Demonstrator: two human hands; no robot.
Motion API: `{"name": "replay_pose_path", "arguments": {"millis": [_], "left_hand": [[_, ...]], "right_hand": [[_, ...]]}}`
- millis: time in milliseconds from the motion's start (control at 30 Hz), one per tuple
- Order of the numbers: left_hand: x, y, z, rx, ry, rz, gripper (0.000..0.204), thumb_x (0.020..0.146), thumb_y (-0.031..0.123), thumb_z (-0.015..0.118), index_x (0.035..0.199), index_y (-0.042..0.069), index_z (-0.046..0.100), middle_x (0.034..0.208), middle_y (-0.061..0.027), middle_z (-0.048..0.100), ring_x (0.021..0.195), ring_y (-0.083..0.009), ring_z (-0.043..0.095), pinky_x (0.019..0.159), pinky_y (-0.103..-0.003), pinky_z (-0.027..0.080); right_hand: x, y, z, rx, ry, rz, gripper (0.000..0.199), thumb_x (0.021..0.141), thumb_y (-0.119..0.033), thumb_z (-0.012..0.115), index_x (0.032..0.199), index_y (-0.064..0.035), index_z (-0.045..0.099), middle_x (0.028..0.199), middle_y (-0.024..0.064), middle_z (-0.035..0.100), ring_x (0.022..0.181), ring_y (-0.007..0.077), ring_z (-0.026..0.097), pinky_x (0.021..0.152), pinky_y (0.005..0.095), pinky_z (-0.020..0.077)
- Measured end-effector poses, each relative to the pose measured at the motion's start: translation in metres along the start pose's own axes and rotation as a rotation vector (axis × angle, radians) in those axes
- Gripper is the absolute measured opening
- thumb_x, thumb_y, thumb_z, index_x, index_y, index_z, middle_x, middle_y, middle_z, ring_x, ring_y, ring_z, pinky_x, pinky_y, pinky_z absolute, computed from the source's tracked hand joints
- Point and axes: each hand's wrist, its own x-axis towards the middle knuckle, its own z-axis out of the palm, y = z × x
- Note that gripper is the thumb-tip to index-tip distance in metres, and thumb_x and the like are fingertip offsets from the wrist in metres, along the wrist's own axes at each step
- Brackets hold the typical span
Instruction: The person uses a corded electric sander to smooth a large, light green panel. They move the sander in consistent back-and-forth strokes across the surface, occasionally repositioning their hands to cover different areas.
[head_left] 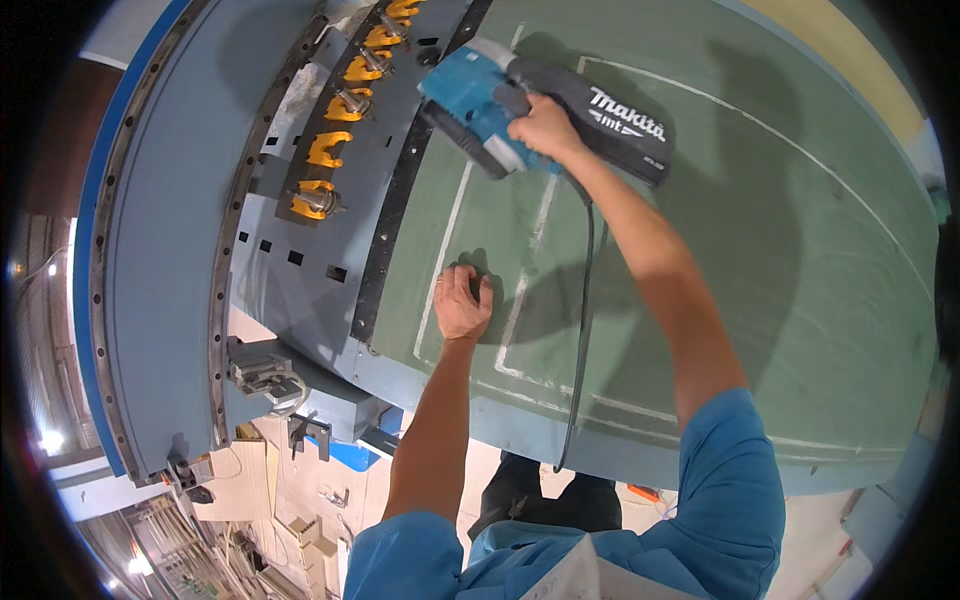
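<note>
On green panel [760, 250]: one sander [480, 100], two hands.

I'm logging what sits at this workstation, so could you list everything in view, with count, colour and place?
Power sander: one, teal body with a black dust bag, on the green panel near the top centre.
Power cord: one, black, hanging from the sander down past the panel's lower edge.
Green panel: one, large, curved, green with white marked lines, filling the right half.
Grey-blue frame: one, curved with a blue rim, left of the panel.
Yellow clamps: about six, yellow-orange, in a row on the frame, upper left.
Black strip: one, along the panel's left edge.
Left hand: flat on the panel, holding nothing.
Right hand: gripping the sander.
Sleeves: two, blue, lower edge.
</note>
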Motion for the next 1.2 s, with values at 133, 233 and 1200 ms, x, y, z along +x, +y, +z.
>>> {"name": "replay_pose_path", "arguments": {"millis": [133, 233, 1200], "left_hand": [[0.002, 0.001, -0.001, 0.012, -0.004, -0.013, 0.023, 0.089, 0.026, 0.067, 0.098, 0.008, 0.058, 0.096, -0.0145, 0.057, 0.094, -0.038, 0.057, 0.085, -0.05, 0.046], [0.002, 0.002, -0.001, 0.018, -0.002, -0.014, 0.023, 0.089, 0.027, 0.067, 0.099, 0.008, 0.059, 0.096, -0.0143, 0.057, 0.094, -0.0377, 0.057, 0.085, -0.05, 0.046], [0.003, 0.0, -0.002, -0.004, -0.021, -0.04, 0.022, 0.086, 0.024, 0.069, 0.097, 0.008, 0.06, 0.098, -0.0117, 0.059, 0.095, -0.036, 0.057, 0.086, -0.048, 0.047]], "right_hand": [[0.046, 0.015, -0.013, 0.02, 0.086, 0.01, 0.07, 0.064, -0.018, 0.072, 0.129, 0.0048, 0.064, 0.121, 0.0294, 0.069, 0.115, 0.0394, 0.067, 0.099, 0.0401, 0.0515], [0.075, 0.026, -0.021, 0.053, 0.153, 0.038, 0.069, 0.064, -0.018, 0.072, 0.129, 0.0059, 0.064, 0.115, 0.0291, 0.071, 0.11, 0.0384, 0.07, 0.096, 0.0407, 0.0527], [0.12, 0.005, -0.031, 0.282, -0.002, -0.005, 0.026, 0.07, 0.0, 0.067, 0.095, -0.0015, 0.06, 0.069, 0.0047, 0.059, 0.054, 0.0151, 0.053, 0.049, 0.0334, 0.0424]]}}
